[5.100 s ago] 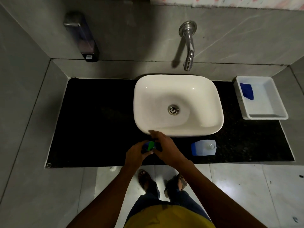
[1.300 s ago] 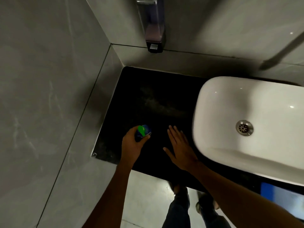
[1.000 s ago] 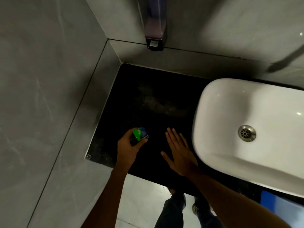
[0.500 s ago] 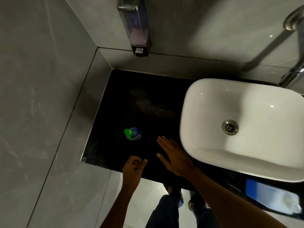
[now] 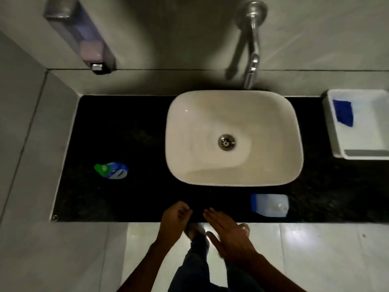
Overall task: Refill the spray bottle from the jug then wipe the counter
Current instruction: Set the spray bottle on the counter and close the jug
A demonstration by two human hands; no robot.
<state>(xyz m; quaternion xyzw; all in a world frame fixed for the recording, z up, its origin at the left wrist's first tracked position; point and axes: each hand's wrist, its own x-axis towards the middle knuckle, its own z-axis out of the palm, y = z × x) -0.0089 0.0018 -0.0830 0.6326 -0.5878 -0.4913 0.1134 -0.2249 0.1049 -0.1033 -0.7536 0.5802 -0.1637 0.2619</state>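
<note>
- The black counter [image 5: 126, 197] runs wall to wall, boxed in by grey tile on the left and behind; its front edge is a straight line above the pale floor.
- The white basin [image 5: 233, 173] sits on the counter's middle, its front rim close to the front edge, leaving only a narrow strip of counter there. A wider bare stretch lies left of the basin.
- A white tray [image 5: 336, 144] stands at the counter's right end, partly cut off by the frame, with a blue cloth [image 5: 343, 112] inside it near its back left corner.
- The jug [image 5: 269, 205] lies on the narrow front strip, just right of the right hand [image 5: 229, 232] and apart from it.
- The spray bottle [image 5: 111, 170] rests on the open left stretch, well apart from the left hand [image 5: 174, 220] and farther back and left of it.
- The left hand hovers at the front edge, fingers loosely curled, grasping nothing.
- The right hand is beside it, flat, fingers straight, empty.
</note>
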